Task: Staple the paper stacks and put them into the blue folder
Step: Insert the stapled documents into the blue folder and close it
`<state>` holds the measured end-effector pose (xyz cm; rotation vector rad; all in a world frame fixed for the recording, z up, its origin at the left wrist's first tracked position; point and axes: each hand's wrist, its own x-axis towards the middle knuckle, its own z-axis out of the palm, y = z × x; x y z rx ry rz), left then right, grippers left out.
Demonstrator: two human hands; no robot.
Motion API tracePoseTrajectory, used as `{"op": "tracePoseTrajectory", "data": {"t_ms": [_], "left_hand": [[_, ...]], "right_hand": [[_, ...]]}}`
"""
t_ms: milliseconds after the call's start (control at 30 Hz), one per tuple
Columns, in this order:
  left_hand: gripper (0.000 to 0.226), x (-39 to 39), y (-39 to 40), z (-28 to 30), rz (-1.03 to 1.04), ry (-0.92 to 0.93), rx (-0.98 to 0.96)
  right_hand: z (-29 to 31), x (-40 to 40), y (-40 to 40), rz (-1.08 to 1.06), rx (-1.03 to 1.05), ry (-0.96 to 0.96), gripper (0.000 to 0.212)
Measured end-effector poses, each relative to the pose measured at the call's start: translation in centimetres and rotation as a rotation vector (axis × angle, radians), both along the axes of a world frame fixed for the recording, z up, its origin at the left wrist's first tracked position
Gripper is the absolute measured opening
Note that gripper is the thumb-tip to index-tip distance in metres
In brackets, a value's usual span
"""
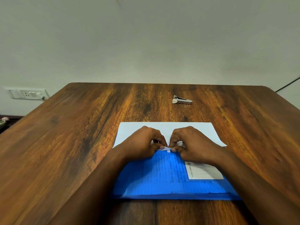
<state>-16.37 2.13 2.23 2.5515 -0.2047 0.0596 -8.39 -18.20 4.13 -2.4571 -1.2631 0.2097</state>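
The blue folder point(164, 176) lies flat on the counter point(65, 143) at its near edge, straight ahead of me, with a white label point(204, 172) on its right side. A white sheet of paper point(165, 129) shows past the folder's far edge; whether it sits inside the folder or only beneath its flap I cannot tell. My left hand point(142, 143) and right hand point(193, 143) meet at the middle of the folder's far edge. Each grip is a clenched pinch, thumb against fingertips, on the small white snap tab point(167, 149) there, one from either side. My forearms cross the folder's near corners.

The stapler point(182, 100) rests alone well beyond the paper, towards the far edge and a little right of centre, touching nothing. The counter's left half is bare wood from near edge to far, and a wide strip on the right is also open. A wall socket point(29, 94) sits beyond the far left corner.
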Motion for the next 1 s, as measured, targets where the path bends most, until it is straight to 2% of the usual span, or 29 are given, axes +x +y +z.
{"op": "tracePoseTrajectory", "data": {"t_ms": [467, 767, 900, 1000], "left_hand": [[0.016, -0.2, -0.2, 0.2, -0.068, -0.02, 0.041], [0.022, -1.1, -0.9, 0.6, -0.139, -0.146, 0.244], [0.017, -1.0, -0.5, -0.2, -0.089, -0.131, 0.17], [0.026, -1.0, 0.3, -0.7, -0.054, -0.099, 0.021]], "right_hand": [[0.2, -0.3, 0.2, 0.056, -0.091, -0.051, 0.016], [-0.2, -1.3, 0.4, 0.093, -0.129, -0.177, 0.02], [-0.8, -0.9, 0.1, 0.082, -0.077, -0.174, 0.018], [-0.8, -0.1, -0.6, 0.044, 0.0, -0.037, 0.022]]}}
